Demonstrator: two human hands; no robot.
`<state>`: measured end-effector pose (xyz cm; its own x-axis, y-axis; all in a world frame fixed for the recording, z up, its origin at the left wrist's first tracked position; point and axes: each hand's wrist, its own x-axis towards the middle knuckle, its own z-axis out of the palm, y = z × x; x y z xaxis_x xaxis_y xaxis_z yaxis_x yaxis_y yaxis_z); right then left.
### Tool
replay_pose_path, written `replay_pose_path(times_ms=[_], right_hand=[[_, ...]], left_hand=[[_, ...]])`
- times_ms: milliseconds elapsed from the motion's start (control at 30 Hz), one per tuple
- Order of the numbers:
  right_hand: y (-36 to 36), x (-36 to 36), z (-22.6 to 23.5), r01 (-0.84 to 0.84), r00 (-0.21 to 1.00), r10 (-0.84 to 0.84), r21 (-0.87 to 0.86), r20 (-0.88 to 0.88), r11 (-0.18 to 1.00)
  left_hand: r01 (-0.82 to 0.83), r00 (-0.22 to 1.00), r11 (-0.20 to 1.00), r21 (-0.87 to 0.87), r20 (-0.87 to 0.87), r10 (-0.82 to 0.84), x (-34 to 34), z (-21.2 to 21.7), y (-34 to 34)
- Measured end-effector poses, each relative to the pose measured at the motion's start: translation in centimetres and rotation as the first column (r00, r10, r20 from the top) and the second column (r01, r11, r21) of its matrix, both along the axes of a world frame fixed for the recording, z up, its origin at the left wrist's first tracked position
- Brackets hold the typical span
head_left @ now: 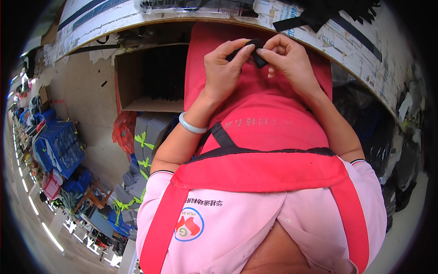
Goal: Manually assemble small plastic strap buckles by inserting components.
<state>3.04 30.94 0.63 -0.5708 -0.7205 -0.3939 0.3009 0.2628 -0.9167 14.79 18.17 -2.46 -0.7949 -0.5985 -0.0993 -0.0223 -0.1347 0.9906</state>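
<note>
Both hands meet over my lap, close to the table's edge, on a small black strip of fabric or webbing [261,60]. My left hand [224,66] pinches one end between thumb and forefinger. My right hand [288,59] grips the other side of the strip, its fingers curled and the thumb on top. Part of the strip is hidden behind the fingers, so its full shape cannot be made out. Under the hands spreads a red apron [269,109] that covers my lap.
A worktable [182,23] with a worn white covering curves across the top. More black strips [326,13] lie on it at the right. Below the table stands an open cardboard box [150,106] with dark contents. Grey bundles tied with green ribbon [143,141] and blue crates [59,146] are at left.
</note>
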Motion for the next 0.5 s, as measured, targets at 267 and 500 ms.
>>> replay_pose_path(times_ms=[267,500], right_hand=[[-0.2,0.9,-0.7,0.088,0.988,-0.066,-0.168,0.137,0.982],[-0.3,1.4,-0.9,0.069,0.997,-0.062,-0.159,0.051,0.985]], left_hand=[[-0.03,0.996,0.985,-0.168,-0.086,0.016,0.6,0.0,-0.3],[-0.047,0.982,0.925,-0.377,-0.188,-0.026,0.5,-0.9,-0.2]])
